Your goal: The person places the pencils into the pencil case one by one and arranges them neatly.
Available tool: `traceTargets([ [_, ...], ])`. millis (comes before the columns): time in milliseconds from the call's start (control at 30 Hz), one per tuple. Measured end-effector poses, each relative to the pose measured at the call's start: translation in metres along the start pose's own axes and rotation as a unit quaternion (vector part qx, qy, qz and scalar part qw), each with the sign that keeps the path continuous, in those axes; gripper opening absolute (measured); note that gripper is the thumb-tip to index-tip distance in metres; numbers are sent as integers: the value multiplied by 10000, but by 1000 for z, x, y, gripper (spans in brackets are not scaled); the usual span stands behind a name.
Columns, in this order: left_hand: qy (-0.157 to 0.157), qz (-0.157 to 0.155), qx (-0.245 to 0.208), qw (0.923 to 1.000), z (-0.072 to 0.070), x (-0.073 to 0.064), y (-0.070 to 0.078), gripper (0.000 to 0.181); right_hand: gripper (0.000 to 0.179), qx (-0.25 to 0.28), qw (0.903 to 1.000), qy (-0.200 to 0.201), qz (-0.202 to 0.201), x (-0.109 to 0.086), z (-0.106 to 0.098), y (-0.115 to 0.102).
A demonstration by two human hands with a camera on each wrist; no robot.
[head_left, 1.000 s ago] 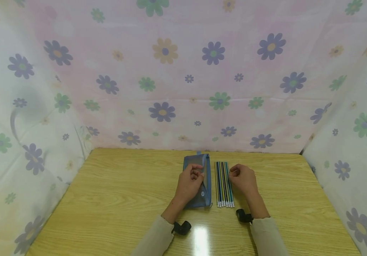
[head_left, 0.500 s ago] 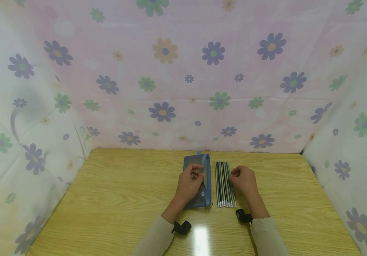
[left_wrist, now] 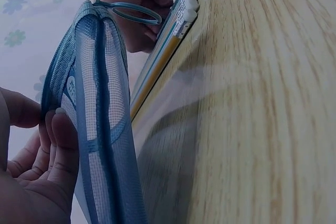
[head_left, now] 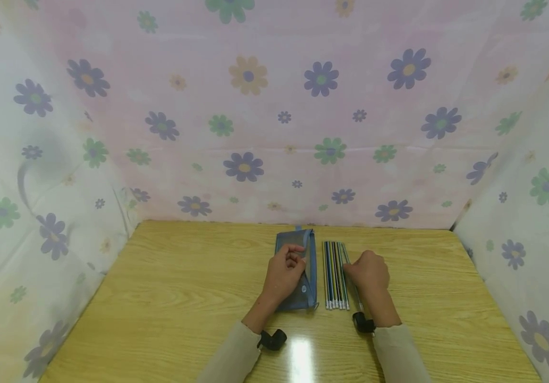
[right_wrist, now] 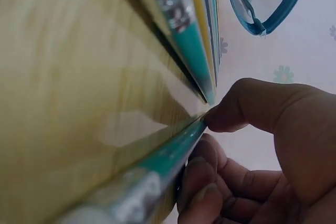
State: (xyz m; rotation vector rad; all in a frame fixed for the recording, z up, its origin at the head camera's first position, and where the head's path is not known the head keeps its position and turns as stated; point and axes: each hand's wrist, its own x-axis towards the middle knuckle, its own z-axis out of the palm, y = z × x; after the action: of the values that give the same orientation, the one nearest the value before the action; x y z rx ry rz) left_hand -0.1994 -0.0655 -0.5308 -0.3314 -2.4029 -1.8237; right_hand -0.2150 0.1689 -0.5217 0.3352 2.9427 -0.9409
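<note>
A blue mesh pencil case [head_left: 298, 299] with a zip lies on the table. My left hand [head_left: 284, 274] is over it; in the left wrist view thumb and fingers pinch the case's edge, the other fingers curled. Right of the case, several striped pencils [head_left: 334, 282] lie side by side, white eraser ends toward me. My right hand [head_left: 371, 274] pinches a teal pencil [right_wrist: 176, 150] between thumb and fingers, as the right wrist view shows. This pencil slants slightly away from the row, its eraser end near the right wrist camera.
The wooden table [head_left: 183, 276] reaches back to a flowered curtain [head_left: 279, 133], which also hangs at both sides. Black wrist cameras [head_left: 272, 340] sit below each hand. A zip-pull ring [left_wrist: 137, 13] hangs at the case's near end.
My right hand has drawn the outermost teal pencil away from the row, to the right and slightly toward me, tilting it. The left hand and the pencil case have stayed in place.
</note>
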Motion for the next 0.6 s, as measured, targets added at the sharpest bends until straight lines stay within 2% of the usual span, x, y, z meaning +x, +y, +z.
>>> traceTargets([
  [200, -28, 10, -32, 10000, 0, 1, 0, 22, 43, -248, 9996, -13, 111, -1, -1, -3],
  [600, -15, 15, -44, 10000, 0, 0, -3, 21, 46, -28, 10000, -79, -54, -2, -7, -3],
])
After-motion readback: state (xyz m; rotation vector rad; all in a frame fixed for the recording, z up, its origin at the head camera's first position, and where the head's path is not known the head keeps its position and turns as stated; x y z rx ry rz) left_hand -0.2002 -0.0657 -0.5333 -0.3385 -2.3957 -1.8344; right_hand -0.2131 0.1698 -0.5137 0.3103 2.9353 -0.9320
